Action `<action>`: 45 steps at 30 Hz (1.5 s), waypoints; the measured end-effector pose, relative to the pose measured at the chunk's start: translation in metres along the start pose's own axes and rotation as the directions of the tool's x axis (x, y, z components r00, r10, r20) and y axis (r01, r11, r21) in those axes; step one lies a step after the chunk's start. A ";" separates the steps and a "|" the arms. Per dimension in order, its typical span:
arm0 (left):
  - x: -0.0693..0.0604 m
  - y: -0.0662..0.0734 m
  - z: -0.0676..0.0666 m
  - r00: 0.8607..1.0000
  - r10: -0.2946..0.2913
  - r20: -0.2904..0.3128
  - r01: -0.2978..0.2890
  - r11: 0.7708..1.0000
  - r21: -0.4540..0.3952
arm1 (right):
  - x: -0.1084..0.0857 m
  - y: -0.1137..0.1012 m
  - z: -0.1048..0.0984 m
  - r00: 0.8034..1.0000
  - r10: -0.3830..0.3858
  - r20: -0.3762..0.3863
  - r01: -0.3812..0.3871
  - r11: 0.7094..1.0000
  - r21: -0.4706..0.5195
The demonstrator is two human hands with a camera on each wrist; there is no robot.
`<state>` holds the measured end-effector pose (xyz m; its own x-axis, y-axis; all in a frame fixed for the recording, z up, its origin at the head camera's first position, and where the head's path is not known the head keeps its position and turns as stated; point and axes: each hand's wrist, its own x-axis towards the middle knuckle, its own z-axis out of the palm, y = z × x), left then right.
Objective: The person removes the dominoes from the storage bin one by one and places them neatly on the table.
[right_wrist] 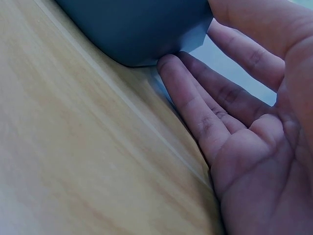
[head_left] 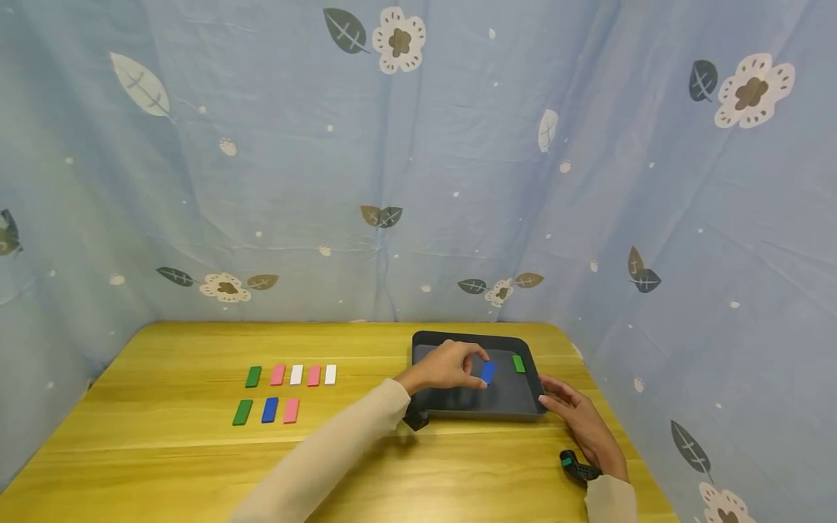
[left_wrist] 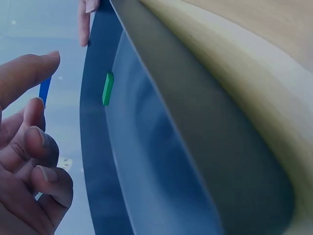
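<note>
My left hand (head_left: 451, 365) pinches a blue rectangular tile (head_left: 488, 372) between thumb and fingers, above the right half of a dark grey tray (head_left: 451, 399). In the left wrist view only a sliver of the blue tile (left_wrist: 44, 90) shows between the fingers. A green tile (head_left: 519, 364) lies in the tray near its right wall. My right hand (head_left: 580, 420) rests against the tray's front right corner. Its fairly straight fingers (right_wrist: 188, 93) touch the corner low down in the right wrist view, where the thumb's tip is out of sight.
Left of the tray, two rows of tiles lie on the wooden table (head_left: 163, 450). Among them are a green tile (head_left: 242, 412), a blue tile (head_left: 270, 410), pink tiles (head_left: 290, 410) and white tiles (head_left: 330, 374). A patterned curtain (head_left: 294, 181) hangs behind and at the sides.
</note>
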<state>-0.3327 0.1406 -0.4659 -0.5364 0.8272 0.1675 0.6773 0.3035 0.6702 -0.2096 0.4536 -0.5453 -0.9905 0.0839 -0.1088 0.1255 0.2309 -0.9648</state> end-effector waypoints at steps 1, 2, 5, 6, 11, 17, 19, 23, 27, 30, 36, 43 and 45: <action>-0.002 0.000 -0.002 1.000 0.004 -0.001 -0.004 1.000 0.005 | 0.000 0.000 0.000 1.000 -0.004 -0.002 0.004 1.000 -0.002; -0.004 0.000 -0.004 1.000 0.006 -0.002 -0.006 1.000 0.013 | 0.000 0.001 0.000 1.000 -0.008 -0.003 0.008 1.000 -0.005; -0.010 0.001 -0.009 1.000 0.016 -0.009 -0.016 0.999 0.036 | -0.001 0.001 0.000 1.000 -0.010 -0.002 0.010 1.000 -0.013; -0.012 0.001 -0.010 1.000 0.021 -0.011 -0.020 0.999 0.048 | -0.001 0.001 0.000 1.000 -0.009 -0.002 0.009 1.000 -0.016; -0.023 0.001 -0.020 0.999 0.023 -0.024 -0.021 0.997 0.075 | -0.002 -0.002 -0.001 1.000 -0.014 0.011 0.015 0.999 -0.031; -0.040 -0.005 -0.027 0.999 0.023 -0.029 -0.021 0.996 0.087 | -0.003 -0.002 -0.002 1.000 -0.012 0.022 0.013 0.999 -0.048; -0.046 -0.009 -0.029 0.999 0.025 -0.029 -0.023 0.996 0.084 | -0.003 -0.002 -0.002 1.000 -0.009 0.027 0.011 0.999 -0.049; -0.059 -0.015 -0.035 0.999 0.019 -0.037 -0.016 0.996 0.084 | -0.003 -0.003 -0.003 0.999 -0.013 0.035 0.015 0.998 -0.056; -0.072 -0.019 -0.041 0.999 0.005 -0.053 0.000 0.996 0.093 | -0.003 -0.004 -0.003 0.999 -0.015 0.042 0.017 0.998 -0.057; -0.082 -0.021 -0.046 0.997 -0.009 -0.071 0.016 0.995 0.099 | -0.003 -0.004 -0.003 0.999 -0.013 0.052 0.016 0.998 -0.053; -0.101 -0.027 -0.056 0.995 -0.026 -0.097 0.036 0.995 0.098 | -0.004 -0.002 -0.004 0.998 -0.008 0.059 0.012 0.998 -0.066; -0.124 -0.035 -0.062 0.992 -0.041 -0.119 0.053 0.994 0.097 | -0.003 -0.004 -0.004 0.999 0.004 0.053 0.000 0.997 -0.072; -0.131 -0.037 -0.062 0.992 -0.053 -0.114 0.064 0.993 0.097 | -0.003 -0.004 -0.004 0.999 0.006 0.049 -0.003 0.997 -0.072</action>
<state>-0.3191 -0.0083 -0.4679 -0.6252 0.7508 0.2133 0.6873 0.4000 0.6063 -0.2069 0.4558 -0.5404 -0.9913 0.0380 -0.1262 0.1318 0.3004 -0.9447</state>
